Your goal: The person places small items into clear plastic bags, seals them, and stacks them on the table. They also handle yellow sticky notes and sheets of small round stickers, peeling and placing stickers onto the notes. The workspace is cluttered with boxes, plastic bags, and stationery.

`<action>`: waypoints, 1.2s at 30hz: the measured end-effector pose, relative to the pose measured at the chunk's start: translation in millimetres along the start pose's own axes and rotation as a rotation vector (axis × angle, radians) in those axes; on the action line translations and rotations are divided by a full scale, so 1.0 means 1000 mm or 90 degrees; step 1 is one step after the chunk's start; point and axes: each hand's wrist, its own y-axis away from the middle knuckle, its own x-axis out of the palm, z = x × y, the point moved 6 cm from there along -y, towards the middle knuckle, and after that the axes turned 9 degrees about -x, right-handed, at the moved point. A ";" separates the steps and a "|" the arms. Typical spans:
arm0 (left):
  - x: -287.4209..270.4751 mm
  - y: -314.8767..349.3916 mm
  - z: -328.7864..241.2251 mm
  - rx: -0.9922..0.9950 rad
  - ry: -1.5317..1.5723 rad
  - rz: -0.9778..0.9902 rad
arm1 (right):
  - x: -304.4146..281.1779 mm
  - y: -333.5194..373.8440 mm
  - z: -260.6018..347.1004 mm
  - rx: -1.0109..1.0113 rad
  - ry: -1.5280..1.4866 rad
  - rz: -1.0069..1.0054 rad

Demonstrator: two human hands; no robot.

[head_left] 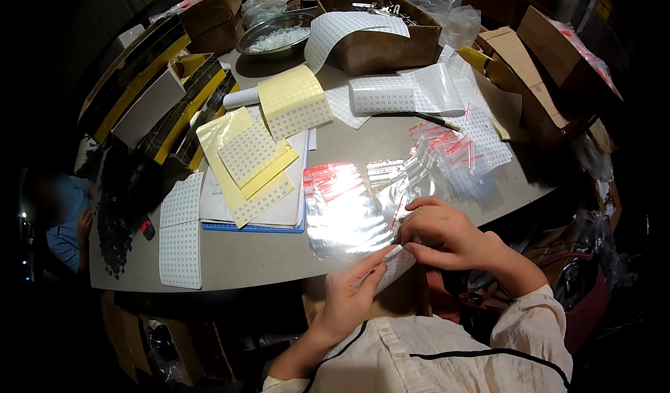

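Just off the table's near edge, my left hand (349,292) grips a white sticker sheet (396,269) printed in small rows, its thumb and fingers pinched along the edge. My right hand (447,236) has its fingers closed at the sheet's upper corner; any single sticker between them is too small to make out. Beyond my hands lies a stack of clear zip bags (335,215) with red-striped tops. More zip bags (447,159) fan out to the right of it, some bearing small round white stickers.
Yellow-backed sticker sheets (255,152) lie on a blue clipboard (255,227). Further left are white sticker sheets (181,236), a small red-and-black object (147,230) and black small parts (115,232). A metal bowl (272,41) and cardboard boxes (380,48) stand behind. At far left sits another person (66,218).
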 end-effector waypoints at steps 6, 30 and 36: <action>-0.001 -0.001 0.005 -0.041 0.002 -0.007 | -0.014 -0.022 -0.024 0.011 0.026 -0.145; -0.017 0.009 0.023 -0.118 0.196 -0.020 | -0.006 -0.004 -0.013 -0.030 0.408 0.009; -0.021 0.016 0.016 -0.122 0.173 -0.048 | -0.009 -0.024 -0.034 0.005 0.421 -0.027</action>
